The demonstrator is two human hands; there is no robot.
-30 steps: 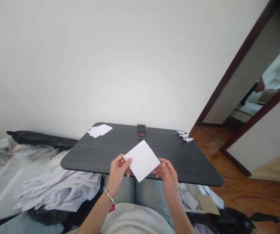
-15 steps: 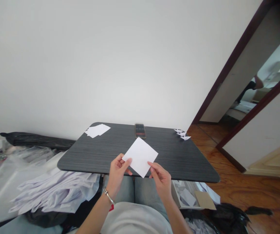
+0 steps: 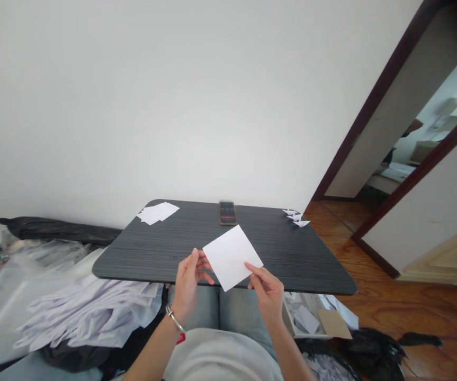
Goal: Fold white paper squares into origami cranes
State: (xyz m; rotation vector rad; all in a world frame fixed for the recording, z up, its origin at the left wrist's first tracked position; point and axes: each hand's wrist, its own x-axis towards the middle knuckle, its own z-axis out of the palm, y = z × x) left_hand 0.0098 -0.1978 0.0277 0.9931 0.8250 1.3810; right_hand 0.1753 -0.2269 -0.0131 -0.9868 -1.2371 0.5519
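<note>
A white square sheet of paper (image 3: pixel 232 258) is held over the near edge of the dark table (image 3: pixel 164 248), one corner pointing away from me. My right hand (image 3: pixel 267 288) pinches its right side, thumb below and fingers on top. Beside the sheet's left edge is my left hand (image 3: pixel 190 275), its fingers apart and thumb raised; some fingertips sit close to or behind the paper, and contact is unclear. Several loose white sheets (image 3: pixel 159 212) lie at the table's far left. Small folded paper pieces (image 3: pixel 295 217) stand in a row at the far right.
A phone (image 3: pixel 227 212) rests at the table's back, near the white wall (image 3: pixel 212 106). Below the table on the right is an open box (image 3: pixel 303 320) of papers, with black plastic bags (image 3: pixel 371 354) around it. A heap of white cloth or paper (image 3: pixel 89 312) lies at left.
The paper has turned clockwise and shifted slightly right in my right hand. My left thumb has come off the sheet and those fingers have opened. A person's arm in the doorway has moved mostly out of sight.
</note>
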